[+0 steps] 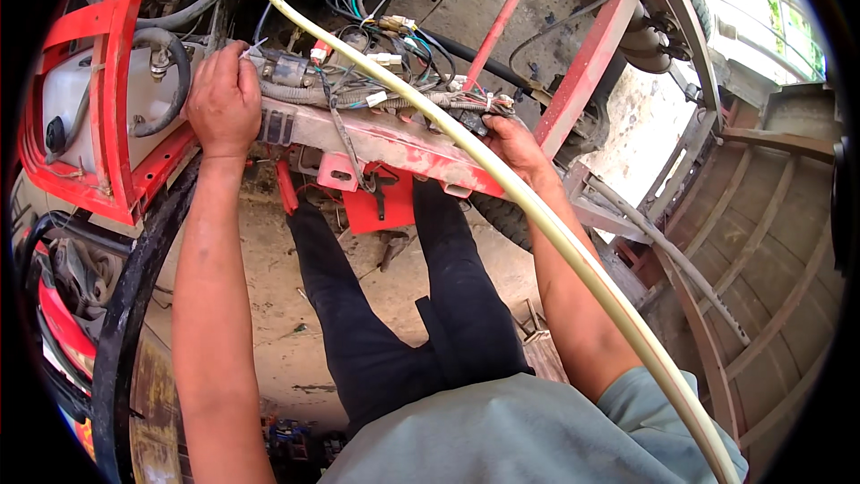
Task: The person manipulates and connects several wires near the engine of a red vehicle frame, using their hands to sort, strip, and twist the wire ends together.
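Note:
A wiring harness (394,97) with loose coloured wires and white plugs lies along a worn red metal beam (385,137). My left hand (224,100) is closed at the beam's left end, next to a grey cylindrical part (291,69). Its fingertips are curled out of sight, so what they grip cannot be made out; a small pale tip shows by the index finger. At the harness's right end, my right hand (521,151) is closed on the bundle, thumb against a dark piece there. A pale yellow hose (546,220) crosses in front of the beam and my right forearm.
At left, a white tank (107,94) sits inside a red frame (112,116), beside a curved black bar (148,278). A red strut (506,18) and a frame rail (596,58) rise at right. A ribbed metal panel (761,242) stands farther right.

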A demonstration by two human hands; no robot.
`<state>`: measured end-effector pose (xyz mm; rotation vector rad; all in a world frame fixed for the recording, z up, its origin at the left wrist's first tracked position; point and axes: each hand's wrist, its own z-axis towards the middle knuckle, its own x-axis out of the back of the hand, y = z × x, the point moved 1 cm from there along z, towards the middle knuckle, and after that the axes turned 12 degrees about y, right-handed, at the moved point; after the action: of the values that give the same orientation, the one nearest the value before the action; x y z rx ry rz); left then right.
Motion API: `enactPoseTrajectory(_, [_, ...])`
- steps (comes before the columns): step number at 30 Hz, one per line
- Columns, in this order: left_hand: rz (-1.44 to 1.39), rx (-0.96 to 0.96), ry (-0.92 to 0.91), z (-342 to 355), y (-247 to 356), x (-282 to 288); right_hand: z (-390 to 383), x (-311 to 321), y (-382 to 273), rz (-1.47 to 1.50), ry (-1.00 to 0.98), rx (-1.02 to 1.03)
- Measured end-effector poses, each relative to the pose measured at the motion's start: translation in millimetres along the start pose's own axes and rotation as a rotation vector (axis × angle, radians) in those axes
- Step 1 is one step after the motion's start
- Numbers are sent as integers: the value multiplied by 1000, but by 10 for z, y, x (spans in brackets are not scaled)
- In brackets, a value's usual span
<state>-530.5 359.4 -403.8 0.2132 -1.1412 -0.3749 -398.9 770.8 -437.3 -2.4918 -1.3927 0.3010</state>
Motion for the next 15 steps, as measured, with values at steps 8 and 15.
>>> enactPoseTrajectory(8, [1, -6, -6, -6, -20, -13, -43, -45, -55, 156, -87, -70])
enactPoseTrajectory(15, [9, -18, -3, -11, -35, -27, -8, -9, -26, 98, -111, -56])
